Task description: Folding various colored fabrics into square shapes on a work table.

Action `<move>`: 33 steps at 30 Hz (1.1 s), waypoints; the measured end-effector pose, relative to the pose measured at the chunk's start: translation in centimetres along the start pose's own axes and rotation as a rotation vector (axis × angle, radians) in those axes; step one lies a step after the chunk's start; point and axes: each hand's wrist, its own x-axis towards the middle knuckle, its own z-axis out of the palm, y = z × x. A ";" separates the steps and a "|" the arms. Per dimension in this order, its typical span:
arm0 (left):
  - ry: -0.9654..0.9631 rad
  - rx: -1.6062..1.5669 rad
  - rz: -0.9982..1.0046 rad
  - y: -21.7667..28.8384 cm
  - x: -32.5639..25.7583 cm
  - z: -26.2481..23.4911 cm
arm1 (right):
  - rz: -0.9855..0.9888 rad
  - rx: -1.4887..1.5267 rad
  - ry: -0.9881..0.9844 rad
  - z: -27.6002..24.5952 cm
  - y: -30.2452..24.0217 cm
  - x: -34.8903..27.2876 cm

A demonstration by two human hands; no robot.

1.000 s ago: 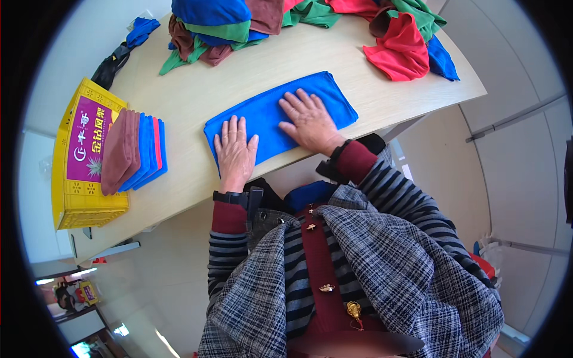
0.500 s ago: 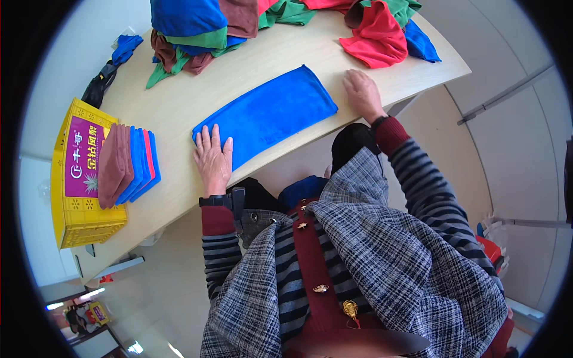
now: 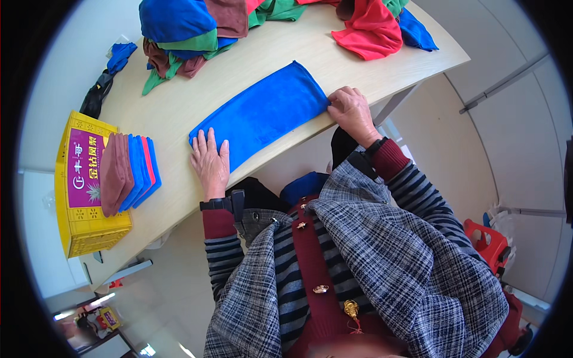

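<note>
A blue cloth point(image 3: 259, 113), folded into a long flat rectangle, lies slantwise on the table in front of me. My left hand point(image 3: 210, 161) rests flat on its left end with the fingers spread. At the near right corner of the cloth, my right hand point(image 3: 351, 113) has its thumb and fingertips pinched together on the edge. A stack of folded brown, blue and red cloths point(image 3: 134, 170) stands on edge to the left of my left hand.
Behind that stack is a yellow and purple carton point(image 3: 74, 179). A heap of loose cloths point(image 3: 179, 24) covers the far side, and a red cloth point(image 3: 373, 33) hangs forward at the far right. The pale table's point(image 3: 161, 128) front edge runs close to my body. A red stool point(image 3: 486, 241) stands on the right.
My right hand has moved left and nearer, from beyond the cloth's right end onto its near right corner, and its fingers have closed there. My left hand stays flat on the cloth.
</note>
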 end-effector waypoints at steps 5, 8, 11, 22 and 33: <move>0.004 -0.010 -0.006 -0.2 0.0 -0.2 | 0.043 0.029 -0.051 0.5 0.3 0.6; 0.013 -0.020 0.006 0.0 0.0 -0.1 | 0.046 0.008 -0.084 0.6 0.4 1.0; 0.015 -0.018 0.001 0.0 -0.1 -0.3 | 0.022 0.050 -0.053 0.4 0.7 1.3; 0.058 -0.002 0.016 -0.3 -0.1 -0.3 | -0.061 -0.007 -0.114 -0.3 -2.7 5.0; 0.021 -0.007 0.127 1.8 2.6 -0.2 | -0.357 -0.264 -0.468 11.2 -10.8 7.5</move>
